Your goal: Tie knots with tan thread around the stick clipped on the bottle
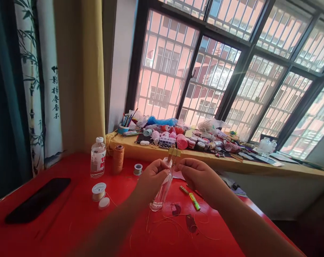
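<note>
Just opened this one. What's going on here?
A person has both hands up at a clear bottle on a red table. The left hand is at its neck, and the right hand is close by on the other side, fingers bent. A gold clip sits at the bottle's mouth; what the fingertips pinch is too small to tell. Loose thread and a lighter lie nearby, with a white spool farther left.

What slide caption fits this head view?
Left hand on a clear bottle, right hand close beside it near a yellow clip, above a red table.
</note>
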